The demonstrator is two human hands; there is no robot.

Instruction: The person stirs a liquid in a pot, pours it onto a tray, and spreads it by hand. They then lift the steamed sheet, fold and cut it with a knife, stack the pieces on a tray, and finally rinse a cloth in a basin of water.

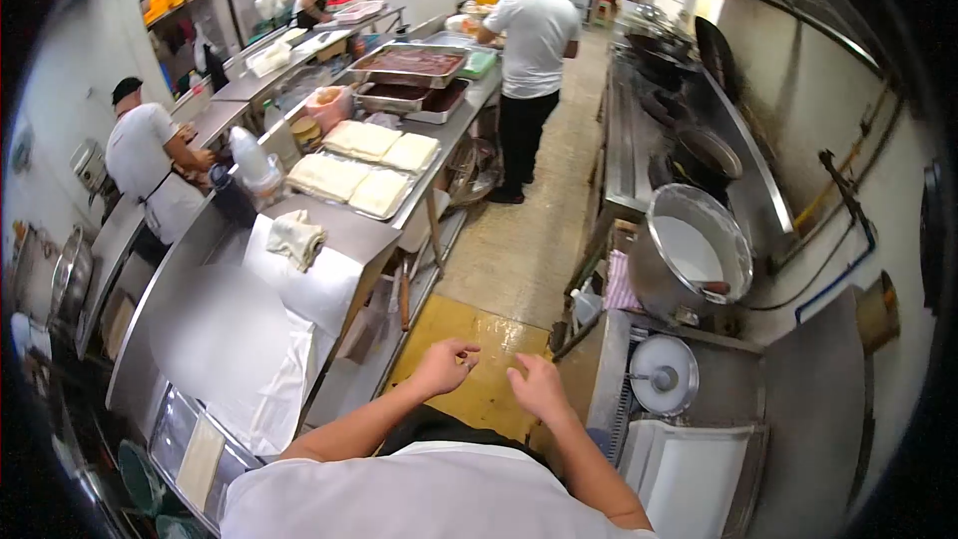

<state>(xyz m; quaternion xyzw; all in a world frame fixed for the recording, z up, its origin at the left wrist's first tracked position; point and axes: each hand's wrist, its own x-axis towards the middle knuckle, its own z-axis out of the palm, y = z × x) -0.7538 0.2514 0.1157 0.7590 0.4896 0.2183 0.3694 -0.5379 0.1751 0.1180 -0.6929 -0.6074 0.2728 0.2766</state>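
My left hand [446, 367] hovers in front of my body over a wet yellow floor panel [429, 324], its fingers loosely curled and a ring on one of them. Nothing shows in its grasp. Level with it, my right hand [537, 386] holds nothing either, the thumb and fingers apart. A gap separates the two hands. To the left of them is a steel worktable [349, 220] with a folded cloth [295, 239] on it. On the right, nearest my right hand, stands a steel counter with a round metal lid [664, 375] and a white tray [689, 474].
Trays of pale dough sheets [364, 168] and a tray of dark red filling [411, 61] sit along the left table. A large pot of white liquid [694, 240] stands right. Co-workers [529, 35], [155, 155] work nearby. The aisle floor [499, 255] runs ahead.
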